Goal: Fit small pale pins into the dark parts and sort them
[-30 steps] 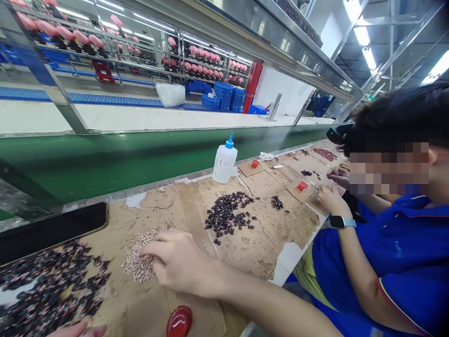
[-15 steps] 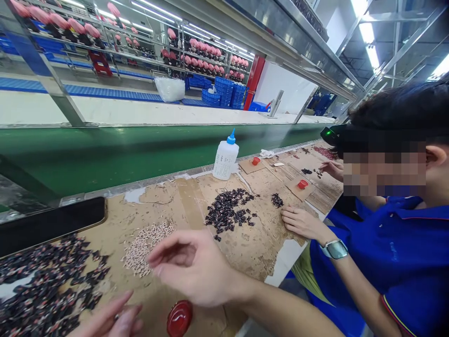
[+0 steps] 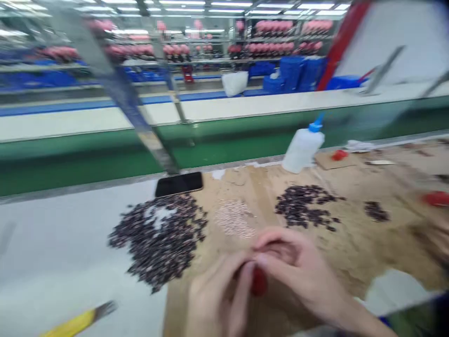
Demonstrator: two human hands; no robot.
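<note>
The whole view is smeared by motion. My left hand [image 3: 217, 295] and my right hand [image 3: 298, 269] meet fingertip to fingertip low in the middle, just above a red cap [image 3: 258, 283] on the brown cardboard mat [image 3: 351, 243]. My right fingers are curled in a pinch, and what they hold is too blurred to name. My left fingers reach toward them, their shape unclear. A pile of small pale parts [image 3: 233, 217] lies just beyond my hands. A big heap of small dark parts [image 3: 157, 234] lies to the left.
Further dark piles [image 3: 305, 206] [image 3: 376, 210] lie to the right. A black phone [image 3: 178, 183] and a white bottle with a blue cap [image 3: 303, 147] stand by the green conveyor [image 3: 87, 159]. A yellow-handled tool [image 3: 75, 323] lies bottom left. A co-worker's blurred hand [image 3: 435, 238] shows at the right edge.
The view has swung left, so the co-worker is almost out of sight. My right hand has come off the pale pile and my left hand has risen to meet it over the red cap.
</note>
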